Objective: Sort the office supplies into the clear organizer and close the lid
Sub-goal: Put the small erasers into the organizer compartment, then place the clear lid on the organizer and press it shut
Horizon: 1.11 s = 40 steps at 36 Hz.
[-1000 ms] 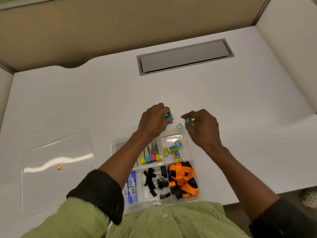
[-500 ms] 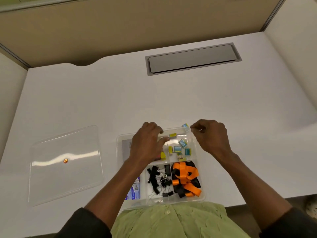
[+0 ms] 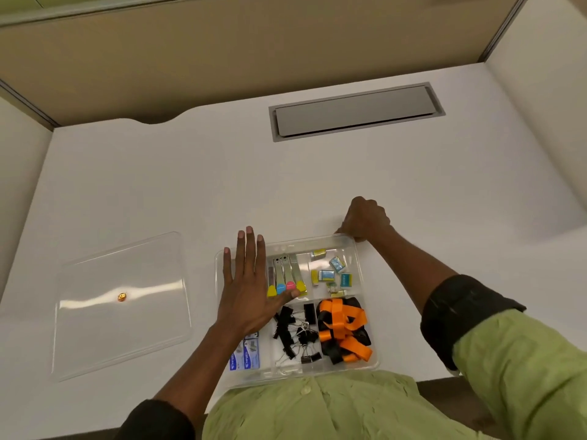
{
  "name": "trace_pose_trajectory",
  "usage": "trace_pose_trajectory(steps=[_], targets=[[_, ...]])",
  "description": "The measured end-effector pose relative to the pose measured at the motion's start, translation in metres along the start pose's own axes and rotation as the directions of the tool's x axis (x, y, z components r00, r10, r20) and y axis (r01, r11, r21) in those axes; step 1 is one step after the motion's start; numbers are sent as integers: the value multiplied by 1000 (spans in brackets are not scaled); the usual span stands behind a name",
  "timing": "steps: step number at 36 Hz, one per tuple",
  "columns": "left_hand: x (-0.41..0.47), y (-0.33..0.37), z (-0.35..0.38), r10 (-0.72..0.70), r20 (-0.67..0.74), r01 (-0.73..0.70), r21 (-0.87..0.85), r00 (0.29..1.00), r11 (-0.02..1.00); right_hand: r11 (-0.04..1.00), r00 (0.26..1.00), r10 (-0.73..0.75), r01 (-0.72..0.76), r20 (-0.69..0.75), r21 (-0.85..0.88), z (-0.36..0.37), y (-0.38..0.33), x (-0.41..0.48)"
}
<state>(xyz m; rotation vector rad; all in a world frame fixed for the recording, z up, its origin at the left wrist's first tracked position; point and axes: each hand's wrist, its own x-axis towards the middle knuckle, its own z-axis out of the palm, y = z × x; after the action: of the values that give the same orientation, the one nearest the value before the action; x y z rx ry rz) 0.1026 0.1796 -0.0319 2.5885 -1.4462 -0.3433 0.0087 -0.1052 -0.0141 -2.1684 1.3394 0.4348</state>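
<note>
Our left hand (image 3: 246, 290) now lies flat and spread, holding nothing, over the organizer's (image 3: 365, 365) left side; a moment ago it was curled above the far compartments. Our right hand (image 3: 365, 220) is curled at the organizer's far right corner; whether it holds anything we cannot tell. No loose supplies show on the desk (image 3: 190, 185), so we judge sorting finished. Inside the organizer: small boxes (image 3: 327, 275) far right, coloured clips (image 3: 286, 274) beside them, orange straps (image 3: 343, 325) near right, binder clips (image 3: 298, 331) centre, staple packs (image 3: 246, 355) near left. The lid (image 3: 122, 304) lies apart, left of the organizer, still to fit.
</note>
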Motion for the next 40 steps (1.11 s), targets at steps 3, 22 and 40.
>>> trace_pose_trajectory(steps=[3, 22, 40], targets=[[0, -2, 4, 6, 1, -6, 18, 1000, 1000, 1000, 1000, -1, 1, 3, 5, -1, -7, 2], [-2, -4, 4, 9, 3, -9, 21, 1000, 1000, 908, 891, -414, 387, -185, -162, 30, 4, -115], [-79, -50, 15, -195, -72, 186, -108, 978, 977, 754, 842, -538, 507, 51, -418, 108, 39, -212]])
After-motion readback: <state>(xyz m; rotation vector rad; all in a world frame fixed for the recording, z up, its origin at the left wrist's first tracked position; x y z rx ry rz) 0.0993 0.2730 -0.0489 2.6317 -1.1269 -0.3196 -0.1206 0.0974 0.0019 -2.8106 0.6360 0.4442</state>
